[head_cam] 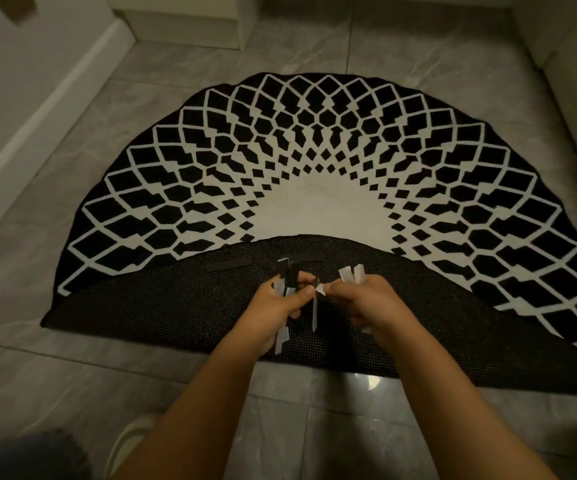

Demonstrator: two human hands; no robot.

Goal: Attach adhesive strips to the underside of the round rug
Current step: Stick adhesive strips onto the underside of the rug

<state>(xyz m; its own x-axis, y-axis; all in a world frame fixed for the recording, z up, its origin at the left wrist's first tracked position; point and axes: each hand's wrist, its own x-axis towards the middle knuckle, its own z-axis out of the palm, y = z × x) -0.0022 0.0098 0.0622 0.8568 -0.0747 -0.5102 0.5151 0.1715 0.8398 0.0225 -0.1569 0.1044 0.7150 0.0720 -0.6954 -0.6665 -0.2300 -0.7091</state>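
The round black-and-white rug [314, 150] lies on the floor with its near half folded back, so the dark mesh underside [176, 306] faces up. One black adhesive strip [229, 264] is stuck flat on the underside; a second strip [309, 258] lies partly hidden behind my hands. My left hand [280, 306] grips a bundle of black strips with white backing [289, 282]. My right hand [359, 299] pinches a white backing tab [321, 289] at the bundle and holds peeled white pieces [351, 273] in its fingers.
Grey marble-look floor tiles [280, 410] surround the rug. A white wall with baseboard [48, 98] runs along the left, a white cabinet base [183, 26] stands at the back, and light furniture [574, 64] is at the right. A slipper [128, 441] shows near the bottom.
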